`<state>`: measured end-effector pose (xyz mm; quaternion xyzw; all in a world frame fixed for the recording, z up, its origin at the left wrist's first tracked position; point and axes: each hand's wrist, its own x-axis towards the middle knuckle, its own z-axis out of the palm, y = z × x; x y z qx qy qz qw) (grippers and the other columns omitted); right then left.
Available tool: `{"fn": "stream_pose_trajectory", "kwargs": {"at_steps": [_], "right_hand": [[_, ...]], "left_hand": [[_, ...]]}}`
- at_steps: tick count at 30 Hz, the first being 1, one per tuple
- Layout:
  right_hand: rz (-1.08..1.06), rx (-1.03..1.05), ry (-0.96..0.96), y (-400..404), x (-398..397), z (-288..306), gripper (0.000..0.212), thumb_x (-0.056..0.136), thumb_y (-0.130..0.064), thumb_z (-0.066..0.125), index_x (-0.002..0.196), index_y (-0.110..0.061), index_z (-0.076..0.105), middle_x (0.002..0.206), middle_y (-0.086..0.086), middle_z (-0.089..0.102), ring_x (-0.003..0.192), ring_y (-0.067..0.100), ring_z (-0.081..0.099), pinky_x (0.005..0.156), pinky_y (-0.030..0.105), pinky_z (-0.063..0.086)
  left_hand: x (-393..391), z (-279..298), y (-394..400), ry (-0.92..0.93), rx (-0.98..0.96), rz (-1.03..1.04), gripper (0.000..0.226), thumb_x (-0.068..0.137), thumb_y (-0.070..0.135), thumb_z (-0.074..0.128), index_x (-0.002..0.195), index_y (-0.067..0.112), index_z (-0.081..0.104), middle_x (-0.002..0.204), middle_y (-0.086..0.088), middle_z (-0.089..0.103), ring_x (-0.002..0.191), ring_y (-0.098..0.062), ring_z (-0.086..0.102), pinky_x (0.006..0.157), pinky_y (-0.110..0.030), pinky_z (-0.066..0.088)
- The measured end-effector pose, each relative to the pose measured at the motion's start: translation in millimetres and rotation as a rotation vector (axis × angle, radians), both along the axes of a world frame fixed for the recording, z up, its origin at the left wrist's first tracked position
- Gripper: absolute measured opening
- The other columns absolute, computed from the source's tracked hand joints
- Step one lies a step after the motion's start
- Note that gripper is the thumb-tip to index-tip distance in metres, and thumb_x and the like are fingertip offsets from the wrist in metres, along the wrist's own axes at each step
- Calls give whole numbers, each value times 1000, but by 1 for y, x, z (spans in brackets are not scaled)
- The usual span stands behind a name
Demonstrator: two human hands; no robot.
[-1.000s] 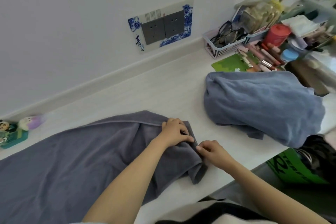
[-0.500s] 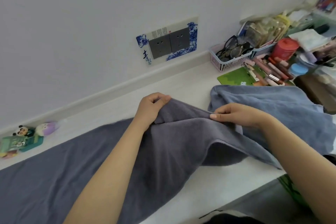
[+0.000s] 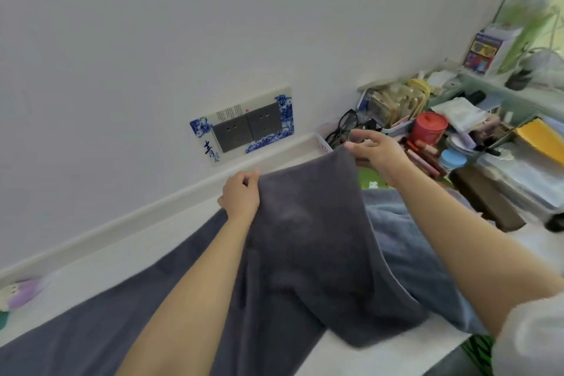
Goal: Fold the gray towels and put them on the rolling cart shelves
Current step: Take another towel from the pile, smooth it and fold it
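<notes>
The left hand (image 3: 239, 195) pinches one top corner of the dark gray towel (image 3: 308, 241), fingers curled over the edge. The right hand (image 3: 377, 151) grasps the other top corner between thumb and fingers, higher and toward 2 o'clock from the left. Between the two hands the towel's end is lifted off the counter (image 3: 122, 256) and hangs down in a broad fold; the rest of it trails toward 8 o'clock, lying flat along the counter to the frame's lower left edge.

Under the right forearm, at 4 o'clock from the raised fold, a second, bluer gray towel (image 3: 409, 256) lies bunched on the counter, partly covered by the dark one.

At 12 o'clock from the left hand, a pair of gray wall sockets (image 3: 247, 128) sits in a blue-and-white patterned frame on the white wall. Past the right hand, toward 2 o'clock, the counter is crowded: a small white basket (image 3: 323, 143) with dark-rimmed glasses (image 3: 348, 123), a red lidded jar (image 3: 428, 128), a light blue lid (image 3: 453, 159), lipstick-like tubes (image 3: 424, 151) and a green mat (image 3: 370, 181). At the far left edge, around 9 o'clock, a small purple and white toy (image 3: 18, 293) rests by the wall.
</notes>
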<state>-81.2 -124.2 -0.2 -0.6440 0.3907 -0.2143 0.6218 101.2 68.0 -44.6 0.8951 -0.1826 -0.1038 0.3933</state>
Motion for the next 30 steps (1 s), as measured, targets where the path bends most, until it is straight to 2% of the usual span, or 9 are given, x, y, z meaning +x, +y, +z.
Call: {"fn": "stream_pose_trajectory", "kwargs": {"at_steps": [2, 5, 7, 9, 12, 17, 20, 23, 30], "right_hand": [[67, -70, 192, 3, 3, -21, 56, 84, -22, 70, 135, -10, 49, 111, 10, 65, 100, 26, 63, 93, 36, 50], [175, -251, 554, 12, -10, -55, 51, 94, -36, 52, 138, -11, 44, 129, 10, 57, 118, 28, 53, 96, 34, 40], [203, -347, 662, 22, -30, -77, 45, 98, -41, 38, 137, -19, 44, 132, 6, 56, 120, 27, 52, 99, 37, 41], [302, -550, 746, 31, -54, -100, 48, 97, -50, 25, 135, -32, 46, 134, -3, 56, 123, 21, 50, 104, 40, 36], [376, -805, 759, 36, -77, -118, 47, 96, -54, 20, 134, -41, 45, 137, -15, 51, 129, 11, 43, 108, 36, 25], [270, -899, 862, 18, -76, -129, 41, 96, -53, 32, 104, -26, 61, 109, -1, 64, 102, 21, 53, 88, 36, 36], [128, -867, 773, 12, -78, -133, 34, 95, -48, 39, 84, -20, 55, 88, 2, 69, 85, 24, 60, 79, 36, 39], [-47, -817, 745, -2, -83, -132, 32, 96, -43, 42, 85, -16, 55, 80, 4, 67, 76, 27, 60, 69, 35, 39], [-291, -687, 917, -44, -109, -126, 36, 98, -43, 35, 96, -14, 55, 94, 11, 67, 85, 32, 59, 74, 40, 38]], "left_hand": [[-7, -16, -21, -5, 122, -126, 32, 97, 43, 40, 98, 23, 64, 109, 2, 61, 106, -23, 55, 98, -42, 32], [-28, -39, -50, 89, 84, -466, 40, 97, 44, 42, 113, 16, 65, 125, -4, 60, 119, -24, 52, 102, -40, 38], [-47, -50, -66, 127, 82, -631, 41, 97, 38, 48, 123, 9, 60, 134, -9, 55, 128, -25, 46, 108, -37, 34], [-63, -61, -79, 225, 119, -737, 60, 92, 49, 50, 137, 10, 47, 144, -7, 44, 134, -22, 38, 114, -39, 27], [-81, -70, -89, 456, 139, -606, 89, 73, 72, 52, 140, 13, 41, 144, -4, 41, 131, -23, 41, 111, -42, 33], [-90, -83, -108, 582, -25, -447, 37, 87, 32, 65, 116, 7, 62, 117, -9, 65, 104, -20, 60, 88, -29, 47], [-89, -77, -113, 730, -194, -285, 29, 91, 27, 61, 112, 6, 62, 105, -7, 67, 91, -19, 60, 72, -26, 47], [-83, -71, -114, 749, -279, -191, 30, 92, 30, 61, 110, 6, 61, 99, -6, 67, 90, -20, 62, 76, -30, 51], [-78, -51, -119, 687, -403, -122, 19, 95, 25, 56, 98, 6, 57, 67, 1, 52, 53, -8, 44, 44, -14, 39]]}}
